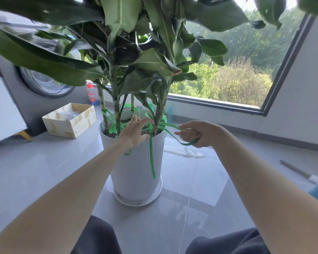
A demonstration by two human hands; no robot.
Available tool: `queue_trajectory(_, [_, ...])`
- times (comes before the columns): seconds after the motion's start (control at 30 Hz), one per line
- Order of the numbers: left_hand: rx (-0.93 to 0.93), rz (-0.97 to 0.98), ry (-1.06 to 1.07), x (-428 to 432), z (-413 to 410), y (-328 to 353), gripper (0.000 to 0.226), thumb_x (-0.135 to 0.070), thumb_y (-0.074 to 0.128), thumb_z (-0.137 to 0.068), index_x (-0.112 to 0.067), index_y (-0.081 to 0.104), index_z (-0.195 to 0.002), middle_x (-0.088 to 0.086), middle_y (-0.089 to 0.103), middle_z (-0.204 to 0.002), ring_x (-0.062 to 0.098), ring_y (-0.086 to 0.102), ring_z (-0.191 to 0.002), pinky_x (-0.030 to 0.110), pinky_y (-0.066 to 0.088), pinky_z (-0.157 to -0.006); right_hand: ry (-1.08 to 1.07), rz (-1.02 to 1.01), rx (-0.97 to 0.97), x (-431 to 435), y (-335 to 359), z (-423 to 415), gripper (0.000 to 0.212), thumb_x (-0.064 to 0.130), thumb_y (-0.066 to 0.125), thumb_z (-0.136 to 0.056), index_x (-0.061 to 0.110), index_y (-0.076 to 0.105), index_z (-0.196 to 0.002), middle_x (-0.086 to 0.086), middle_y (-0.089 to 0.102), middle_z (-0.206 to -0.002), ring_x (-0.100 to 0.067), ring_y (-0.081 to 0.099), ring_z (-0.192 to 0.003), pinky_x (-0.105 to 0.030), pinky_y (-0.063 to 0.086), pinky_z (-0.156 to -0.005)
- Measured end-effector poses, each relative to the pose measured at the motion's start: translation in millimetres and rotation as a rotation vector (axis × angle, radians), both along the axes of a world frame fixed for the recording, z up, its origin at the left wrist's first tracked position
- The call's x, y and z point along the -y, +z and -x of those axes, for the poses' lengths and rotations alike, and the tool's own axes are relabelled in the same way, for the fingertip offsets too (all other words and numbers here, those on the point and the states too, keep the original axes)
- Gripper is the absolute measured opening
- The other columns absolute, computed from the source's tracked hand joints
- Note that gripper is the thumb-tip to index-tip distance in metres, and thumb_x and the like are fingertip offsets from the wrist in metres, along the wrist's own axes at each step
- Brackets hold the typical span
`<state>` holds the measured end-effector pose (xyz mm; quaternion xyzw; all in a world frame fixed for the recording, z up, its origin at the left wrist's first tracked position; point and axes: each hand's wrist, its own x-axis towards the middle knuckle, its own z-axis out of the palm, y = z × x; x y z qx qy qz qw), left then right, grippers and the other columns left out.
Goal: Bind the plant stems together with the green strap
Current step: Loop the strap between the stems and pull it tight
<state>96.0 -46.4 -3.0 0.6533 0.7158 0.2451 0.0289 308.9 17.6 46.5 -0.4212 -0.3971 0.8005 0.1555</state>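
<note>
A tall leafy plant with several thick stems (pixel 116 99) grows in a white ribbed pot (pixel 136 173) on the floor. A green strap (pixel 151 154) loops loosely among the stems at soil level, and one end hangs down the pot's front. My left hand (pixel 134 132) reaches over the pot's rim with its fingers stretched toward the strap near the middle stems; whether it pinches the strap is hidden. To the right of the pot, my right hand (pixel 195 133) grips a length of the strap and holds it out from the stems.
A cardboard box (pixel 70 120) sits on the grey tile floor left of the pot, with a washing machine (pixel 35 85) and a red-capped bottle (pixel 92 94) behind. A window sill (pixel 215 104) runs behind the plant. A metal rod (pixel 297 170) lies at right.
</note>
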Motion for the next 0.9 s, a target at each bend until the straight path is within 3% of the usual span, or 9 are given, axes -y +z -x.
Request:
queue_trajectory(0.13, [-0.024, -0.021, -0.084, -3, -10, 2, 0.039, -0.030, 0.060, -0.090, -0.037, 0.049, -0.127, -0.002, 0.036, -0.102, 0.014, 0.046, -0.087, 0.033, 0.047, -0.077, -0.002, 0.110, -0.158, 3, 4, -5, 0.015, 0.011, 0.035, -0.102, 0.002, 0.046, -0.098, 0.002, 0.032, -0.042, -0.005, 0.026, -0.024, -0.018, 0.026, -0.025])
queue_trajectory(0.37, [-0.048, 0.089, -0.088, -14, -19, -4, 0.046, -0.036, 0.051, -0.095, -0.040, 0.039, -0.138, 0.000, 0.030, -0.107, 0.015, 0.040, -0.101, 0.037, 0.048, -0.084, -0.020, 0.249, -0.352, -3, -2, -13, 0.025, 0.010, 0.034, -0.100, 0.010, 0.042, -0.076, 0.001, 0.031, -0.042, -0.006, 0.024, -0.024, -0.021, 0.029, -0.026])
queue_trajectory(0.47, [-0.083, 0.112, -0.068, -17, -26, -3, 0.033, -0.036, 0.048, -0.096, -0.037, 0.046, -0.130, 0.002, 0.031, -0.110, 0.018, 0.041, -0.109, 0.036, 0.048, -0.081, -0.052, 0.333, -0.468, -2, -1, -16, 0.017, 0.003, 0.039, -0.091, 0.007, 0.046, -0.076, -0.001, 0.033, -0.044, -0.002, 0.015, -0.033, -0.021, 0.027, -0.024])
queue_trajectory(0.57, [-0.130, 0.060, -0.029, -19, -34, -3, 0.020, -0.031, 0.050, -0.096, -0.022, 0.053, -0.114, 0.003, 0.031, -0.108, 0.022, 0.042, -0.113, 0.036, 0.044, -0.084, -0.136, 0.368, -0.497, -4, 1, -16, 0.017, 0.000, 0.038, -0.091, 0.004, 0.050, -0.080, -0.001, 0.033, -0.042, -0.007, 0.020, -0.026, -0.020, 0.024, -0.024])
queue_trajectory(0.7, [-0.088, -0.017, -0.038, -21, -34, -2, 0.021, -0.032, 0.058, -0.091, -0.011, 0.059, -0.096, 0.002, 0.032, -0.101, 0.018, 0.033, -0.108, 0.035, 0.032, -0.101, -0.285, 0.082, -0.225, -4, -9, -6, 0.029, 0.008, 0.034, -0.101, 0.008, 0.051, -0.077, 0.005, 0.033, -0.038, -0.005, 0.024, -0.025, -0.015, 0.016, -0.025])
queue_trajectory(0.8, [0.142, -0.042, -0.119, -18, -34, 9, 0.019, -0.029, 0.058, -0.091, -0.013, 0.052, -0.082, 0.003, 0.050, -0.093, 0.016, 0.045, -0.098, 0.028, 0.037, -0.086, -0.275, -0.217, 0.081, 1, -20, 8, 0.028, 0.012, 0.037, -0.100, 0.012, 0.051, -0.076, 0.005, 0.035, -0.046, -0.005, 0.021, -0.027, -0.016, 0.015, -0.027])
queue_trajectory(0.9, [0.365, 0.048, -0.186, -12, -32, 18, 0.018, -0.028, 0.058, -0.091, -0.019, 0.051, -0.077, -0.002, 0.067, -0.076, 0.015, 0.065, -0.076, 0.032, 0.049, -0.077, -0.311, -0.432, 0.316, 4, -23, 16, 0.024, 0.015, 0.048, -0.097, 0.011, 0.056, -0.074, 0.001, 0.043, -0.062, -0.008, 0.024, -0.037, -0.013, 0.015, -0.030])
